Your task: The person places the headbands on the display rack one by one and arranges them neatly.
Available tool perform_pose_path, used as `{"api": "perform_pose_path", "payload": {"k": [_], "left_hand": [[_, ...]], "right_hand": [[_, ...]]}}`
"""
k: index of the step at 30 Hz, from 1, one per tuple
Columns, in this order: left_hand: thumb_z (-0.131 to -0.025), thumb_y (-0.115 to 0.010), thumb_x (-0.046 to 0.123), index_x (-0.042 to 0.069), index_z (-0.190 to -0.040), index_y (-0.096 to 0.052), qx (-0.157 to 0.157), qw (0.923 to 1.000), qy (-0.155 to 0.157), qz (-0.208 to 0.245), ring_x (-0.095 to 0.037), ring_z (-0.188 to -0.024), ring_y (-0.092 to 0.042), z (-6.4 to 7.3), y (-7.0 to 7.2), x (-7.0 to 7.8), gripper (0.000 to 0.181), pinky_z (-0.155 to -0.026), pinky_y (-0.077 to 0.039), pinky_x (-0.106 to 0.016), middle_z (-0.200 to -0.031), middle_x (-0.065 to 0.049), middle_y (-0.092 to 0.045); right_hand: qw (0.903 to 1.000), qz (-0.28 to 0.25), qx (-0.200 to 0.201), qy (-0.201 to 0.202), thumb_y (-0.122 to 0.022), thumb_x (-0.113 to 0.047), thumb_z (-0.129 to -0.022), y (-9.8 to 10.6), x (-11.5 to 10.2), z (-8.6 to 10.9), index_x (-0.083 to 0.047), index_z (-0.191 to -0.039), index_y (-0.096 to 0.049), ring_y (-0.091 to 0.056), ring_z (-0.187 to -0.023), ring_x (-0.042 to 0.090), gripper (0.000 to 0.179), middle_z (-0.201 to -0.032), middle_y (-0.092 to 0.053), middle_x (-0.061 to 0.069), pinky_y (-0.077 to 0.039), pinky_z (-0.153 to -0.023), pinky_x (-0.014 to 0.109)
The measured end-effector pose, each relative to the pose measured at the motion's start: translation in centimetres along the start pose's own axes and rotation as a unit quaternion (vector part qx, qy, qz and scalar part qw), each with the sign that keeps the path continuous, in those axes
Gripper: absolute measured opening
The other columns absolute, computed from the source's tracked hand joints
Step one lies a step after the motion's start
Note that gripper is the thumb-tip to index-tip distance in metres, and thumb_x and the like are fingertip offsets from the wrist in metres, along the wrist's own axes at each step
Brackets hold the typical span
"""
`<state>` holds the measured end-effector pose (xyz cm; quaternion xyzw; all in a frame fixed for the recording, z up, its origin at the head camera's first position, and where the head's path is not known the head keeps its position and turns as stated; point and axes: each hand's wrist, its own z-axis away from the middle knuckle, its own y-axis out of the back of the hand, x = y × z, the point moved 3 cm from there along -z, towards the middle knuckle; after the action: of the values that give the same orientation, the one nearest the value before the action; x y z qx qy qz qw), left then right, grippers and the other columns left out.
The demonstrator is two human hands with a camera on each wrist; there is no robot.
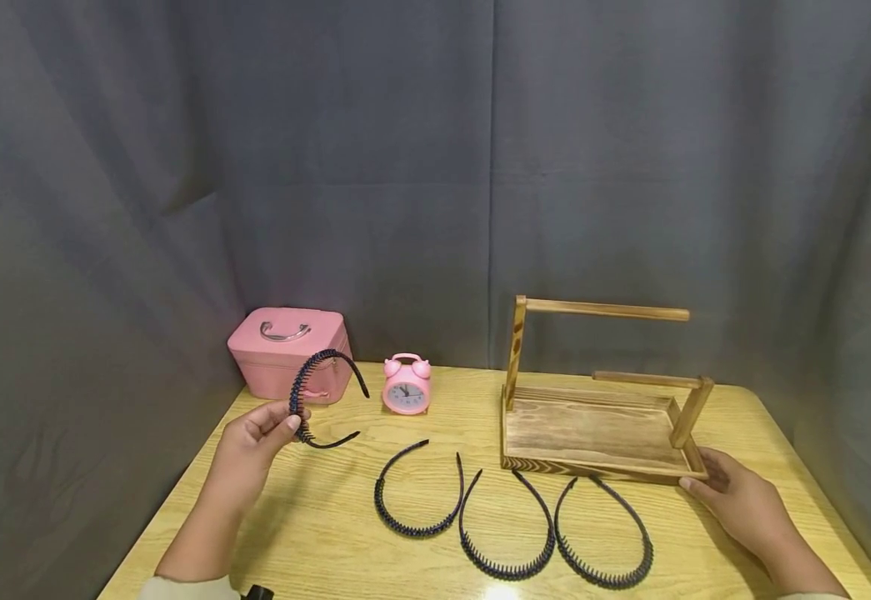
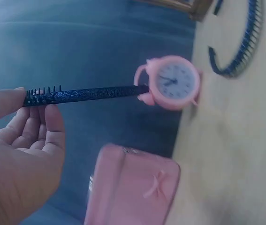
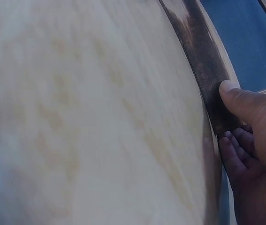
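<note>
My left hand (image 1: pixel 255 446) pinches a dark toothed headband (image 1: pixel 298 392) between thumb and fingers, raised above the table at the left. In the left wrist view this headband (image 2: pixel 86 95) appears edge-on, its teeth near the thumb. At the right, my right hand (image 1: pixel 743 500) grips the near right corner of a wooden tray stand (image 1: pixel 593 429) with two horizontal bars. The right wrist view has the thumb on the tray's side wall (image 3: pixel 201 61) and fingers curled at its lower corner. Three more headbands lie side by side on the table: left (image 1: pixel 418 531), middle (image 1: pixel 506 572) and right (image 1: pixel 615 581).
A pink case (image 1: pixel 277 375) with a metal handle stands at the back left. Beside it is a pink alarm clock (image 1: pixel 407 392). Grey curtains (image 1: pixel 375 167) hang behind and at both sides of the wooden table (image 1: pixel 345 542).
</note>
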<state>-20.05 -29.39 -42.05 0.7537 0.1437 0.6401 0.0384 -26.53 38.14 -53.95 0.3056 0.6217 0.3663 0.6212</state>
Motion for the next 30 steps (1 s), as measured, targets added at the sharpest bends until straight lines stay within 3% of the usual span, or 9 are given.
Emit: {"api": "perform_pose_path", "payload": {"k": [4,8,15,18,24,30], "left_hand": [[-0.112,-0.063,0.011,-0.014,-0.137,-0.063,-0.005,0.9995,-0.021,0.023,0.0,-0.106,-0.07,0.0,-0.9,1.4,0.036,-0.095,-0.056,-0.015,-0.111,0.019,-0.077],[-0.109,-0.063,0.002,-0.016,-0.135,-0.061,-0.013,0.9969,-0.045,0.064,-0.003,-0.103,-0.069,-0.1,-2.1,2.8,0.032,-0.092,-0.057,-0.017,-0.107,0.013,-0.076],[-0.104,-0.064,-0.008,0.0,-0.127,-0.068,-0.056,0.9814,-0.079,0.165,-0.008,-0.105,-0.068,-0.5,-4.6,4.9,0.024,-0.092,-0.058,-0.019,-0.111,0.005,-0.076],[-0.104,-0.062,-0.011,0.0,-0.128,-0.067,-0.084,0.9735,-0.098,0.188,-0.008,-0.109,-0.07,-0.8,-5.9,5.8,0.027,-0.096,-0.059,-0.019,-0.116,0.003,-0.077],[-0.1,-0.062,-0.014,0.001,-0.129,-0.065,-0.131,0.965,-0.088,0.21,-0.008,-0.107,-0.067,-1.6,-9.1,7.3,0.033,-0.094,-0.06,-0.019,-0.114,0.003,-0.073],[-0.103,-0.062,-0.01,-0.008,-0.137,-0.061,-0.171,0.9602,-0.088,0.202,-0.011,-0.109,-0.066,-2.6,-12.5,9.3,0.034,-0.093,-0.06,-0.019,-0.116,0.001,-0.071]], "right_hand": [[1.0,-0.001,0.004,0.003,-0.058,-0.068,-0.106,0.0,0.2,0.1,0.01,-0.163,-0.033,-0.061,-0.132,0.06,0.1,-0.153,-0.049,0.043,-0.058,-0.096,0.073],[0.9999,-0.003,0.014,0.004,-0.059,-0.067,-0.106,0.0,0.1,0.2,0.009,-0.163,-0.035,-0.062,-0.132,0.059,0.098,-0.153,-0.051,0.042,-0.055,-0.099,0.074],[0.9996,-0.012,0.026,0.007,-0.062,-0.065,-0.105,-0.1,-0.1,0.4,0.008,-0.163,-0.037,-0.063,-0.132,0.057,0.096,-0.153,-0.053,0.04,-0.054,-0.102,0.074],[0.9995,-0.012,0.027,0.006,-0.062,-0.065,-0.106,-0.2,-0.1,0.4,0.007,-0.163,-0.037,-0.064,-0.132,0.057,0.095,-0.152,-0.054,0.039,-0.054,-0.102,0.073],[0.9993,-0.018,0.032,0.002,-0.063,-0.066,-0.104,-0.3,0.1,0.4,0.007,-0.163,-0.037,-0.064,-0.133,0.055,0.098,-0.155,-0.052,0.038,-0.053,-0.105,0.073],[0.9991,-0.022,0.036,0.0,-0.063,-0.066,-0.105,-0.3,0.0,0.5,0.006,-0.164,-0.038,-0.063,-0.133,0.056,0.096,-0.155,-0.052,0.039,-0.052,-0.106,0.073]]}}
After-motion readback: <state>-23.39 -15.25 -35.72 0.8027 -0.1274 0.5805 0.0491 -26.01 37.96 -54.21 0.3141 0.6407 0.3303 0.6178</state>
